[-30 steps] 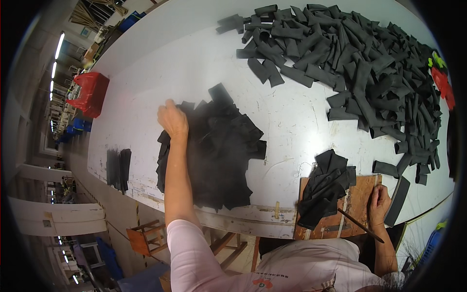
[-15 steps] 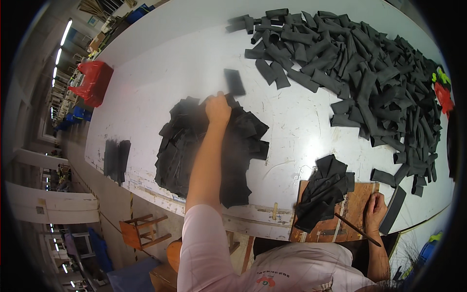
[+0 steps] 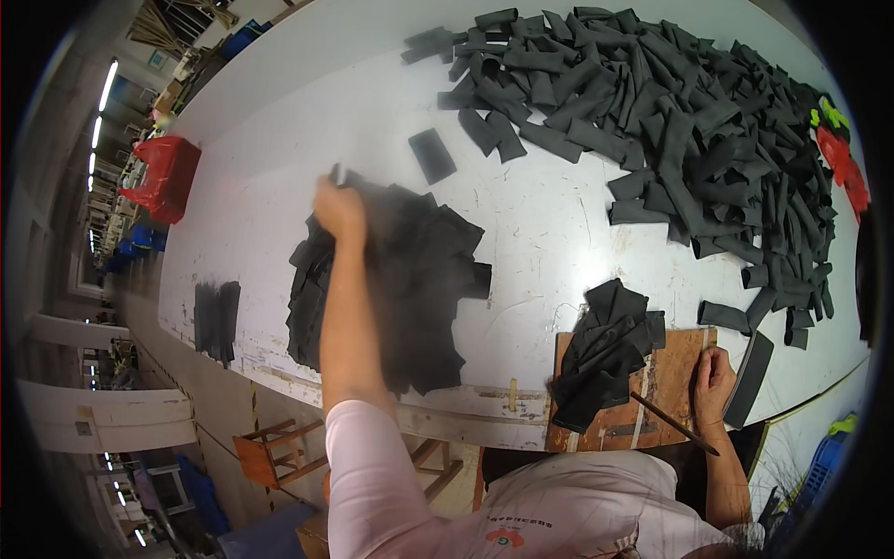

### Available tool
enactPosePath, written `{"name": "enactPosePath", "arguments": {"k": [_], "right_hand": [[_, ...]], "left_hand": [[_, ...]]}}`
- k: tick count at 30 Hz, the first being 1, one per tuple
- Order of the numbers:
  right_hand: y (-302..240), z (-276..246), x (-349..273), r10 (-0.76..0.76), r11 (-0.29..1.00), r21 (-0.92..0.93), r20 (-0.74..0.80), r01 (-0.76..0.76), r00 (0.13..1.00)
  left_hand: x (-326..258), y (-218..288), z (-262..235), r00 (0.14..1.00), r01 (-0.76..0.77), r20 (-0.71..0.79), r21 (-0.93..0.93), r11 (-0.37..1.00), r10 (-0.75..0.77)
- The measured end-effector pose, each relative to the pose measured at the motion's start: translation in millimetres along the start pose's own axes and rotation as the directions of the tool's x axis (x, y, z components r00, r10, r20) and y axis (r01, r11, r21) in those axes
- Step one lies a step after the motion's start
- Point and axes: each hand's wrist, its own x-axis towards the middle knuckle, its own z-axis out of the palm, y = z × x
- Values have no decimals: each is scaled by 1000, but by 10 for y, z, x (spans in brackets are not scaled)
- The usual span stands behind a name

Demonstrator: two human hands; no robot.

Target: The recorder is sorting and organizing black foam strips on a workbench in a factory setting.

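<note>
Over the far left edge of a broad pile of black fabric pieces, my left hand is closed. A blurred black fabric piece shows at its fingertips. My right hand rests with curled fingers at the right edge of a worn wooden board; what they hold, if anything, is hidden. A smaller heap of black fabric pieces covers the board's left part. From that heap a thin dark stick slants toward my right wrist. One single black piece lies flat beyond the broad pile.
A large heap of black fabric tubes spreads over the white table at the far right. Right of the board lies a long black strip. A dark stack, a red bag and a wooden stool are at left.
My left hand has moved left across the far edge of the broad pile. The single piece beyond it, blurred before, now lies sharp on the table. My right hand stays at the board.
</note>
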Motion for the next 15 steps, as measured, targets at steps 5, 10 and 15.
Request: {"name": "enactPosePath", "arguments": {"k": [5, 10, 15], "right_hand": [[2, -6, 0, -4, 1000, -4, -8, 4, 1000], [16, 0, 11, -31, 1000, -6, -29, 31, 999], [6, -1, 16, -16, 1000, -27, -26, 15, 1000]], "left_hand": [[120, -182, -113, 988, 39, 154, -160, 986, -14], [-43, 173, -103, 998, 1, 59, -71, 998, 3], [-38, 307, 214, 995, -90, -64, -232, 969, 77]]}}
